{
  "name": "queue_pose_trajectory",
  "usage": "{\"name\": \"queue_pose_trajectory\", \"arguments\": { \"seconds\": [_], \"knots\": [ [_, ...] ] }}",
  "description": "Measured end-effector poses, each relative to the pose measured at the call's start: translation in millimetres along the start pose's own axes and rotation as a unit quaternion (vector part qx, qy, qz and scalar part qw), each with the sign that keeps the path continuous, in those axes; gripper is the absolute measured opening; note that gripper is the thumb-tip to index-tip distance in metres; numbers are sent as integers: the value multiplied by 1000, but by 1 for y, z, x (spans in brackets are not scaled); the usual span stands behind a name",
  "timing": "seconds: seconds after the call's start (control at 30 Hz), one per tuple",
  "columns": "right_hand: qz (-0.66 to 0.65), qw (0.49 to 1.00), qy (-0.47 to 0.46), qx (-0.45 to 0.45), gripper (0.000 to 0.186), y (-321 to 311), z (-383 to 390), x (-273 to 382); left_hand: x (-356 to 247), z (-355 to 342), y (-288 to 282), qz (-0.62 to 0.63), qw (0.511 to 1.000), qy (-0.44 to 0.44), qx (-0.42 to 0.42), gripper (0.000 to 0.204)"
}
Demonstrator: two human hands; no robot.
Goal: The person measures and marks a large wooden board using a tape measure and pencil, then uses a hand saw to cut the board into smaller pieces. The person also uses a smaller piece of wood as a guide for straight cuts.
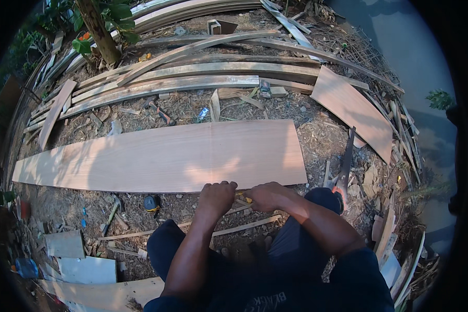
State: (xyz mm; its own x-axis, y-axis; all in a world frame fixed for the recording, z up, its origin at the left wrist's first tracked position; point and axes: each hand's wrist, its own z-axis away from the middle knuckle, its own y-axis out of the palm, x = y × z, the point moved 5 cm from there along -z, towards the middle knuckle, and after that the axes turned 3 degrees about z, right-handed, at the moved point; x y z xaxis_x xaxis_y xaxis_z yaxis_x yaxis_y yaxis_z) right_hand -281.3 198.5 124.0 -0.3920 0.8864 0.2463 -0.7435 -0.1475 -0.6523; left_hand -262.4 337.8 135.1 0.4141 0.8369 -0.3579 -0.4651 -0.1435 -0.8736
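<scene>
A long, pale plywood board [140,158] lies flat on the ground in front of me. My left hand [218,197] is closed at its near edge, knuckles up; whatever is inside the fist is hidden. Just to the right, my right hand [269,196] is closed at the same edge, its fingers curled. A small yellow object [247,199] shows between the two hands, against the right fingers, its kind unclear. Left of my knee sits a black and yellow tape measure [152,203]. A handsaw [347,162] with an orange handle lies beside my right knee.
A hammer [111,214] lies at left, another orange-handled hammer [161,112] beyond the board. Long timber beams [182,83] stretch across the back. A plywood offcut [353,106] rests at far right. Thin wood strips [247,225] lie near my legs. Water [416,57] borders the right.
</scene>
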Motion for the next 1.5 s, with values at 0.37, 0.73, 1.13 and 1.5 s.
{"name": "queue_pose_trajectory", "arguments": {
  "seconds": [0.37,0.73,1.13,1.5],
  "knots": [
    [-150,937,214,-230,52,-61,49,-107,51,10,-49,92,990,-107,-20,46],
    [-196,966,73,-152,61,-17,-6,-111,118,-18,-61,243,963,-103,-55,56],
    [-108,975,72,-179,48,41,40,-55,294,-22,133,319,874,-279,-238,69],
    [-173,964,152,-134,41,83,72,-7,278,-29,162,259,914,-305,-63,85]
  ]
}}
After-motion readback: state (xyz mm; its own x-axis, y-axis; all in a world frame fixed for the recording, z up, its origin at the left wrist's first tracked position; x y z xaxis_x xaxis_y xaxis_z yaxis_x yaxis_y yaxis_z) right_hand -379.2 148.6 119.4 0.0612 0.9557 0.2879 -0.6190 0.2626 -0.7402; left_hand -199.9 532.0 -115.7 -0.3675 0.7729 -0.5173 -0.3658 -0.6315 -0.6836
